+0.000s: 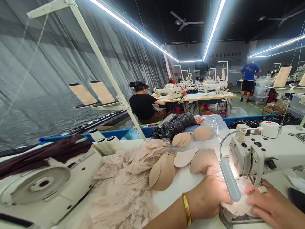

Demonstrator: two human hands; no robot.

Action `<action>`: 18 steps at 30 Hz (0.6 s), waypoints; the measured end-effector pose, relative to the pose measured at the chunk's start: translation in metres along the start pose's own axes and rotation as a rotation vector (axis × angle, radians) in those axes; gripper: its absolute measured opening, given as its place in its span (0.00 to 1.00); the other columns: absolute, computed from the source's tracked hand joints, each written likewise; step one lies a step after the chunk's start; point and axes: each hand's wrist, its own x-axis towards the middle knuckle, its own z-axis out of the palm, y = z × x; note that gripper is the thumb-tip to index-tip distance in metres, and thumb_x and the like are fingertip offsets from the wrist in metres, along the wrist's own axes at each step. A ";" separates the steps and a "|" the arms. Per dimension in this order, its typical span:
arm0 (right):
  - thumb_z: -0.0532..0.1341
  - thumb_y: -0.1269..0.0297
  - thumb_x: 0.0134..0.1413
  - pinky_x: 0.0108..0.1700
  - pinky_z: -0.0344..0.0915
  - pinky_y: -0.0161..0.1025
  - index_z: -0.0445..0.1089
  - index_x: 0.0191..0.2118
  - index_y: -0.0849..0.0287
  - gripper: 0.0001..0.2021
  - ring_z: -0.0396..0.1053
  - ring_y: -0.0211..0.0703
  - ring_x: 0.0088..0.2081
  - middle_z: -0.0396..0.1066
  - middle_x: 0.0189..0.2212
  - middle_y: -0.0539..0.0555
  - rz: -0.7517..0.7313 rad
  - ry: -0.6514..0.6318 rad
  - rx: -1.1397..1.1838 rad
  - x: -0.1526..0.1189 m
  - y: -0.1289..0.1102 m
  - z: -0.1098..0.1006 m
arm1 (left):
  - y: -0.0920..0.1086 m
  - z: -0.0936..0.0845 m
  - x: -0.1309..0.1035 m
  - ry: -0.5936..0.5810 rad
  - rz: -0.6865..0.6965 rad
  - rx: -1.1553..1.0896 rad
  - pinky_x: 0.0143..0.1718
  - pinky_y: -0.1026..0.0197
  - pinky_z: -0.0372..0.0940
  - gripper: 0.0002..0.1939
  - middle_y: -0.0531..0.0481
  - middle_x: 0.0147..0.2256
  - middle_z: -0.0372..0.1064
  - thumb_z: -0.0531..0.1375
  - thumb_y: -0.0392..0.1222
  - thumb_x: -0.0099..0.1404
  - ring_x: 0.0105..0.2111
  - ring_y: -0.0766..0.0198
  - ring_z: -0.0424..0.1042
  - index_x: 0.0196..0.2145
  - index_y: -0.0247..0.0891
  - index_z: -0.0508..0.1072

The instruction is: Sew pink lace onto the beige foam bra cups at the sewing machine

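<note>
My left hand (pixel 209 194), with a gold bracelet (pixel 186 208) at the wrist, grips the left side of a pale pink fabric piece (pixel 239 205). From the right, my right hand (pixel 269 201) pinches the same piece close to the needle area of the white sewing machine (pixel 269 152). A grey lamp head (pixel 230 181) on a bendy neck lights the fabric and covers part of it. Beside my left hand lie fanned beige bra cups (pixel 205 160), a lighter cup (pixel 185 157) and another stack of cups (pixel 163 171).
Beige lace fabric (pixel 126 187) is heaped left of the cups. A second machine (pixel 47 184) lies at the far left, dark cloth (pixel 45 152) on it. Behind are a clear plastic lid (pixel 215 127) with more cups, a black plastic bundle (pixel 176 125) and a seated person (pixel 145 105).
</note>
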 end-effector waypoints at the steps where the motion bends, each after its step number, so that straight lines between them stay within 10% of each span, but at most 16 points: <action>1: 0.64 0.65 0.67 0.50 0.79 0.44 0.78 0.37 0.45 0.08 0.82 0.49 0.42 0.83 0.45 0.49 -0.041 -0.051 0.021 0.004 -0.006 -0.002 | 0.000 0.000 0.000 0.001 0.001 -0.003 0.49 0.47 0.54 0.08 0.58 0.42 0.80 0.65 0.30 0.63 0.44 0.58 0.75 0.35 0.43 0.73; 6: 0.64 0.58 0.70 0.60 0.73 0.46 0.74 0.36 0.47 0.08 0.80 0.46 0.39 0.81 0.35 0.46 -0.075 -0.117 0.238 0.001 -0.013 -0.025 | -0.001 0.003 0.000 0.030 0.010 -0.024 0.50 0.47 0.54 0.10 0.59 0.41 0.81 0.64 0.28 0.61 0.43 0.58 0.76 0.34 0.43 0.73; 11: 0.57 0.49 0.75 0.47 0.79 0.43 0.81 0.36 0.48 0.19 0.82 0.52 0.39 0.83 0.36 0.51 0.002 0.010 0.339 0.000 -0.012 -0.027 | 0.002 0.003 0.000 0.043 0.005 0.002 0.51 0.46 0.54 0.08 0.59 0.40 0.81 0.65 0.30 0.63 0.41 0.58 0.76 0.32 0.42 0.73; 18: 0.61 0.59 0.71 0.51 0.81 0.57 0.79 0.60 0.41 0.17 0.80 0.61 0.52 0.83 0.54 0.53 -0.026 0.007 -0.205 0.013 0.003 0.018 | -0.001 0.004 0.000 0.028 0.025 -0.008 0.51 0.47 0.54 0.08 0.59 0.44 0.80 0.65 0.30 0.63 0.46 0.57 0.77 0.35 0.43 0.74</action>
